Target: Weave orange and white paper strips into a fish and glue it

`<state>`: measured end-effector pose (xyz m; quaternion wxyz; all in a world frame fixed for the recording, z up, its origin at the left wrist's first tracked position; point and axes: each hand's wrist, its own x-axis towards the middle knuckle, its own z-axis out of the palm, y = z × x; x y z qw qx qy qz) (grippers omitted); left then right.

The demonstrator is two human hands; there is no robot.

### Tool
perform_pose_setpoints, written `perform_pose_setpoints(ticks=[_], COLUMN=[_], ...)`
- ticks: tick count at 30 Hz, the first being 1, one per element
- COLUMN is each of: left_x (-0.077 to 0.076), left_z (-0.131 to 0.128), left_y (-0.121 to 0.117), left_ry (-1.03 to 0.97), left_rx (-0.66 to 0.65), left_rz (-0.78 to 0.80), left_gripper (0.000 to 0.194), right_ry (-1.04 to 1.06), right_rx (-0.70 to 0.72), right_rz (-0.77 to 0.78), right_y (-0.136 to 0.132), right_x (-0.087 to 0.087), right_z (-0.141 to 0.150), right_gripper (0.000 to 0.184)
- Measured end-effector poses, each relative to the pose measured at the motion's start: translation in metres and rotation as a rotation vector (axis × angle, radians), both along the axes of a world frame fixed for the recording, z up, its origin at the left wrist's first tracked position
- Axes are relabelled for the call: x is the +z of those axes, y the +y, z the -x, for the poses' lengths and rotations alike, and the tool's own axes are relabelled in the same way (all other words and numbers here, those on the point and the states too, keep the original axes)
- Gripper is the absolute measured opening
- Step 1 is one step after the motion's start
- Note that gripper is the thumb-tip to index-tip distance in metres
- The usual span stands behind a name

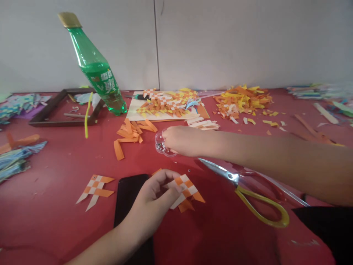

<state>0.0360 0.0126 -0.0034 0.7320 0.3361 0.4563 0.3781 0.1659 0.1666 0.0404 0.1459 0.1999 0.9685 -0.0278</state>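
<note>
My left hand (pixel 158 197) pinches a woven orange-and-white paper fish (pixel 189 189) between thumb and fingers, above the red table. Over a small clear plastic dish (pixel 160 137) my right hand (pixel 179 140) is curled downward, its fingertips inside or at the rim. Tiny black-and-white pieces, like googly eyes (pixel 160 147), lie in that dish. What the right fingertips hold, if anything, is hidden. Another woven paper fish (pixel 95 189), with a small eye on it, rests left of a black phone (pixel 132 189), which lies partly under my left forearm.
Yellow-handled scissors (pixel 233 177) lie below my right forearm. A green bottle (pixel 96 70) stands beside a dark frame (pixel 59 123). Folded orange strips (pixel 129 132), white strips (pixel 204 124), a pile of woven pieces (pixel 168 103) and yellow-orange scraps (pixel 242 99) lie farther back.
</note>
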Motion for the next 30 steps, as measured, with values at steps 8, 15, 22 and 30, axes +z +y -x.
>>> perform_pose_setpoints(ticks=[8, 15, 22, 30], left_x=[0.002, 0.002, 0.008, 0.012], left_z=[0.001, -0.001, -0.003, -0.006], left_y=[0.0, -0.002, 0.0, -0.001], left_ry=[0.004, -0.019, -0.034, -0.026], left_rx=[0.021, 0.053, 0.158, 0.225], left_rz=[0.005, 0.018, 0.034, 0.029], left_gripper=[0.031, 0.029, 0.027, 0.023], right_ry=[-0.101, -0.06, 0.037, 0.241], right_rx=[0.085, 0.154, 0.056, 0.027], right_rz=[-0.025, -0.003, 0.015, 0.023], right_y=[-0.007, -0.002, -0.026, -0.055], right_x=[0.014, 0.027, 0.017, -0.001], right_z=[0.008, -0.002, -0.047, -0.079], right_gripper=[0.019, 0.01, 0.009, 0.021])
